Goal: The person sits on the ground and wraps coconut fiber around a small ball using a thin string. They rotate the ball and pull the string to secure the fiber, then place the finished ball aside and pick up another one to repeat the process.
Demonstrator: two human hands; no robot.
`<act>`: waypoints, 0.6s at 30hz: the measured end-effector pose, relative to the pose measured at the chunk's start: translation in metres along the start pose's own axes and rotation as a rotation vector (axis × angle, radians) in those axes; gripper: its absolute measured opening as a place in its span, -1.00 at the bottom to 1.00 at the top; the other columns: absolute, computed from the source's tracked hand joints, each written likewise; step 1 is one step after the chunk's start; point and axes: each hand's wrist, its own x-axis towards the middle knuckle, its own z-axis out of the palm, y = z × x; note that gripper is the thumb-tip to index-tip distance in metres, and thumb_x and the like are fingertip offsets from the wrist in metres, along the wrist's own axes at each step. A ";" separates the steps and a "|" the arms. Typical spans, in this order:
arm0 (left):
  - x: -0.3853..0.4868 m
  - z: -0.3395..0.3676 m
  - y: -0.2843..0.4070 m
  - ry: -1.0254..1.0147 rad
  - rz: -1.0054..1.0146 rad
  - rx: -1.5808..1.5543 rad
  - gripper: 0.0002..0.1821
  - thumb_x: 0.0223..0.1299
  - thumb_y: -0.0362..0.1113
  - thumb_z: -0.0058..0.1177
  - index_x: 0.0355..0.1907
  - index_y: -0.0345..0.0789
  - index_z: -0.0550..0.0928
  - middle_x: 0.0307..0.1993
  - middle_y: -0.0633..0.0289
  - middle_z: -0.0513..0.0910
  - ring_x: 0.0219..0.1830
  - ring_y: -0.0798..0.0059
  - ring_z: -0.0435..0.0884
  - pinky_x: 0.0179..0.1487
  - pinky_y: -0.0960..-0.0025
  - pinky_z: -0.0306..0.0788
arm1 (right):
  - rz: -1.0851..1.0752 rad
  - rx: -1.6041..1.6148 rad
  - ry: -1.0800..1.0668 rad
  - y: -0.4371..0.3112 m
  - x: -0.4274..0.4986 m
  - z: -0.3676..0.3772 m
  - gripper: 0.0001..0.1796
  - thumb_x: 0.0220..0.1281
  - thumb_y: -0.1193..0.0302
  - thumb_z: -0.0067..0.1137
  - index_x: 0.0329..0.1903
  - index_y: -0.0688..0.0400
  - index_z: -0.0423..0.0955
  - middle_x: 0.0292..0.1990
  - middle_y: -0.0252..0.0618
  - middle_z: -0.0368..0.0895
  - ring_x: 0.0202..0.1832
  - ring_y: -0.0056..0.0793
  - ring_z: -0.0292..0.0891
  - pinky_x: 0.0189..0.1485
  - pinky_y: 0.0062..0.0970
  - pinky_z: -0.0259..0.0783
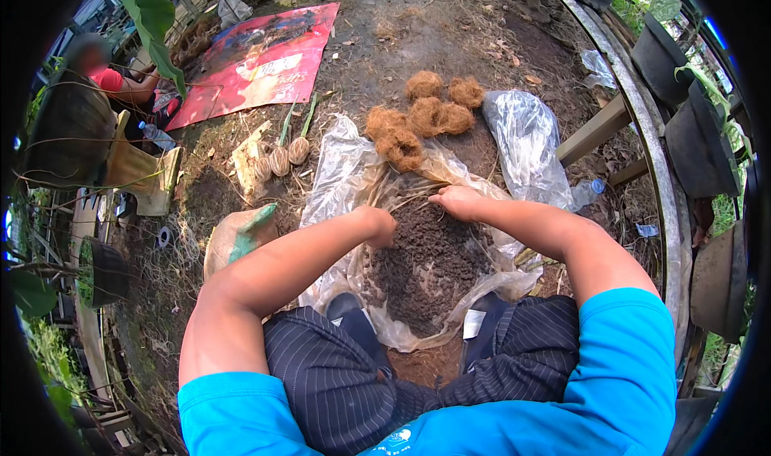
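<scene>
Dark crumbly soil (421, 269) lies on a clear plastic sheet (337, 173) between my feet. At the soil's upper left is my left hand (379, 227), its fingers mostly turned out of sight. My right hand (455, 203) is at the soil's upper edge, fingertips pinched together near pale, strip-like fibres (409, 197); whether it grips one is unclear. Beyond the hands, several brown fibre bundles (427, 113) rest on the sheet's far edge and the ground. Twine-wrapped balls (280, 160), two with green leaves standing up, sit to the left.
A filled clear plastic bag (527, 143) and a plastic bottle (587, 194) lie at right, beside a raised rack with black pots (702, 149). A sack (241, 233) stands by my left arm. Farther left are a wooden stool (144, 179), a red banner (259, 64) and a seated person (123, 86).
</scene>
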 end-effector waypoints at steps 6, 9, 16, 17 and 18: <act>0.009 0.001 -0.005 -0.002 -0.017 0.012 -0.53 0.33 -0.01 0.13 0.15 -0.23 0.75 0.16 0.06 0.74 0.25 0.10 0.68 0.26 0.06 0.57 | -0.152 -0.385 -0.093 0.014 0.007 0.005 -0.77 0.30 0.43 0.09 -0.22 0.20 0.74 -0.05 -0.07 0.71 0.08 -0.13 0.67 0.13 -0.17 0.61; 0.014 0.000 -0.007 -0.008 -0.014 0.008 -0.53 0.32 -0.01 0.13 0.15 -0.23 0.76 0.17 0.06 0.74 0.24 0.10 0.69 0.25 0.05 0.58 | -0.045 -0.321 -0.066 0.027 0.001 -0.003 -0.77 0.29 0.45 0.08 -0.28 0.21 0.73 -0.06 -0.04 0.74 0.03 -0.05 0.71 0.09 -0.14 0.63; 0.022 -0.005 -0.005 -0.035 -0.022 0.011 -0.52 0.33 0.00 0.15 0.15 -0.24 0.75 0.18 0.08 0.73 0.24 0.11 0.69 0.25 0.06 0.58 | 0.259 0.184 -0.023 0.042 -0.012 -0.026 -0.72 0.42 0.28 0.13 -0.13 0.19 0.73 -0.17 0.15 0.75 0.00 0.07 0.71 0.09 -0.05 0.57; 0.022 -0.007 -0.005 -0.038 -0.028 0.010 -0.52 0.33 0.00 0.15 0.15 -0.24 0.75 0.18 0.08 0.73 0.24 0.11 0.69 0.25 0.06 0.58 | 0.293 0.223 -0.048 0.044 -0.014 -0.028 -0.72 0.42 0.27 0.14 -0.11 0.19 0.74 -0.16 0.14 0.76 -0.01 0.07 0.71 0.09 -0.07 0.57; 0.023 -0.009 -0.004 -0.037 -0.013 0.023 -0.51 0.35 0.03 0.14 0.15 -0.26 0.73 0.14 0.04 0.74 0.22 0.08 0.69 0.25 0.05 0.57 | 0.293 0.242 -0.042 0.046 -0.013 -0.030 -0.69 0.44 0.21 0.18 -0.09 0.18 0.74 -0.18 0.10 0.77 -0.03 0.00 0.73 0.09 -0.12 0.57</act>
